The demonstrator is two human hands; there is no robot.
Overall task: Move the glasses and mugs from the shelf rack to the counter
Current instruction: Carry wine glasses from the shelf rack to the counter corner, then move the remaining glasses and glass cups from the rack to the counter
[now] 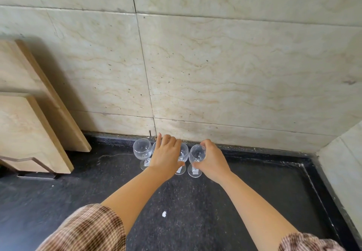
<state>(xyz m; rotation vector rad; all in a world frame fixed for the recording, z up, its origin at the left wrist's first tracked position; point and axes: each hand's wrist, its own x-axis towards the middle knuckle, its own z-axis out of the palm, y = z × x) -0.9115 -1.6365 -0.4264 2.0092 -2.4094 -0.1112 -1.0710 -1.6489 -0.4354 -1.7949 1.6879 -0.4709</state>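
Observation:
Several clear stemmed wine glasses stand in a row on the black counter (pixel 195 221), close to the wall. The leftmost glass (pixel 142 149) stands free. My left hand (pixel 166 156) lies with fingers stretched over the second glass (pixel 154 145), hiding most of it, and partly covers the third glass (pixel 184 151). My right hand (pixel 212 161) is wrapped around the bowl of the rightmost glass (pixel 196 153), whose foot rests on the counter. No shelf rack or mugs are in view.
Two pale wooden boards (pixel 29 113) lean against the tiled wall (pixel 235 74) at the left. A raised stone ledge (pixel 340 162) borders the counter on the right. A small white speck (pixel 164 214) lies on the counter between my forearms.

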